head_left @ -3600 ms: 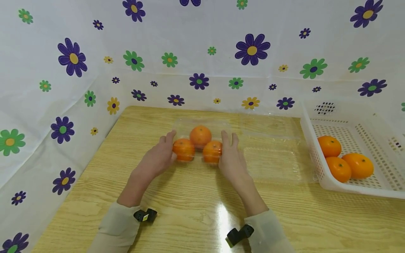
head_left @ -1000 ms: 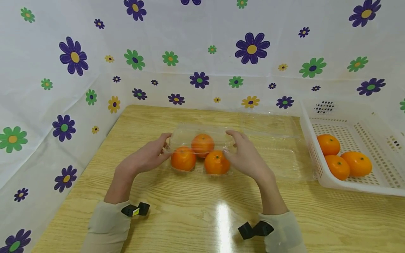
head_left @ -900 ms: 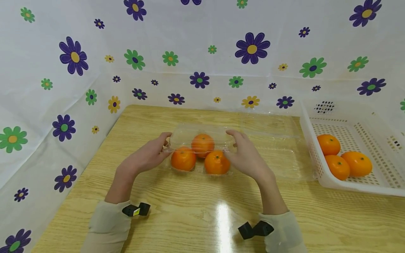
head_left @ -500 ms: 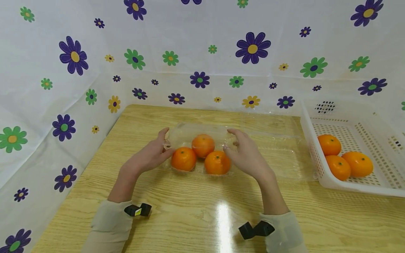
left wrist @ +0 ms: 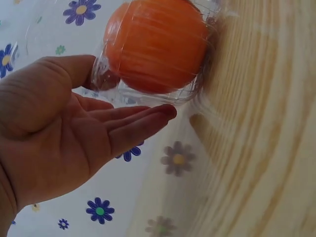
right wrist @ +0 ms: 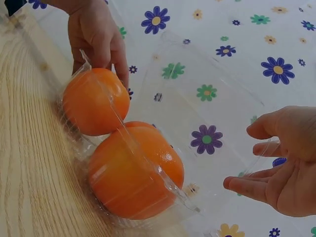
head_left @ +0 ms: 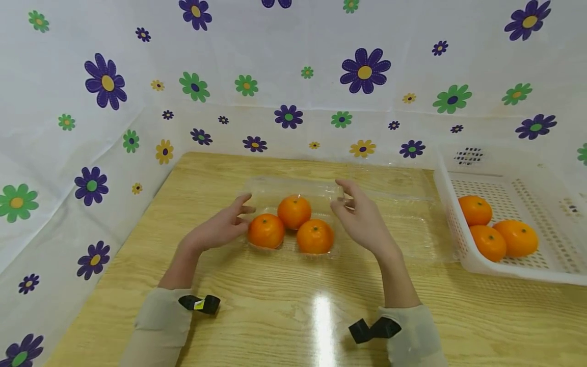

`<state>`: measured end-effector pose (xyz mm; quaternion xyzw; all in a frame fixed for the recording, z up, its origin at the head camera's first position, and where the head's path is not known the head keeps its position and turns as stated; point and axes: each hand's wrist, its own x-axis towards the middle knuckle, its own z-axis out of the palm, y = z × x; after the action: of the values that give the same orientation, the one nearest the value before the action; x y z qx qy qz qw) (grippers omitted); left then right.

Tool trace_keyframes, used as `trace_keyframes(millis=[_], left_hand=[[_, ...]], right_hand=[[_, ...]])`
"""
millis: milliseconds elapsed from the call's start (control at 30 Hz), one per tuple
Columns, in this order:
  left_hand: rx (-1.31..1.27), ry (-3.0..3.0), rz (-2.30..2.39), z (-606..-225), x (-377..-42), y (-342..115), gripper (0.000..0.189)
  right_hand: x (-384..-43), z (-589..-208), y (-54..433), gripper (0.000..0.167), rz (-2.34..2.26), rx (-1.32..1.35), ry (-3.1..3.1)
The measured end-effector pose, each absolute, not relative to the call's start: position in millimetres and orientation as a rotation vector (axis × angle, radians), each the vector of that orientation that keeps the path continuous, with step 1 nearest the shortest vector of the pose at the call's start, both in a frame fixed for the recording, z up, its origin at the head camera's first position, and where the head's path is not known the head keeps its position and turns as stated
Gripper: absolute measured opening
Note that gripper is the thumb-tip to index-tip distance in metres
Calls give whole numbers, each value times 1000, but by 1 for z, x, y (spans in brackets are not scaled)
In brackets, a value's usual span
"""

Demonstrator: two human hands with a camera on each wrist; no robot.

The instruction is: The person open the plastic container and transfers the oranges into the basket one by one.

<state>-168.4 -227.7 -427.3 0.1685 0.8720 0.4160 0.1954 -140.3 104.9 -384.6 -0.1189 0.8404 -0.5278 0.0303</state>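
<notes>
A clear plastic clamshell container stands on the table with three oranges in it. Its see-through lid leans back behind the fruit, raised off them. On the left side, my left hand has its fingers stretched out; in the left wrist view its thumb lies right at the container's edge beside an orange. My right hand is at the lid's right corner, fingers spread and loosely bent. In the right wrist view the lid's edge passes by these fingertips.
To the right lies another clear container, opened out flat. Beyond it stands a white perforated basket with three oranges. A flower-patterned cloth hangs behind the wooden table and along its left side.
The lid, earlier over the oranges, has swung back behind them. The container sits nearer to me than at first. Both hands have loosened, and the right has shifted slightly right.
</notes>
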Motion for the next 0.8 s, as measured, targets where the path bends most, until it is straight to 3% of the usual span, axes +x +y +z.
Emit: trace_keyframes(millis=[567, 800], left_hand=[[471, 2293, 1291, -425, -168, -234, 74], [463, 2276, 1251, -420, -165, -231, 76]], right_hand=[[-166, -371, 107, 48, -1469, -348, 2703], [-183, -366, 106, 59, -1535, -223, 2576]])
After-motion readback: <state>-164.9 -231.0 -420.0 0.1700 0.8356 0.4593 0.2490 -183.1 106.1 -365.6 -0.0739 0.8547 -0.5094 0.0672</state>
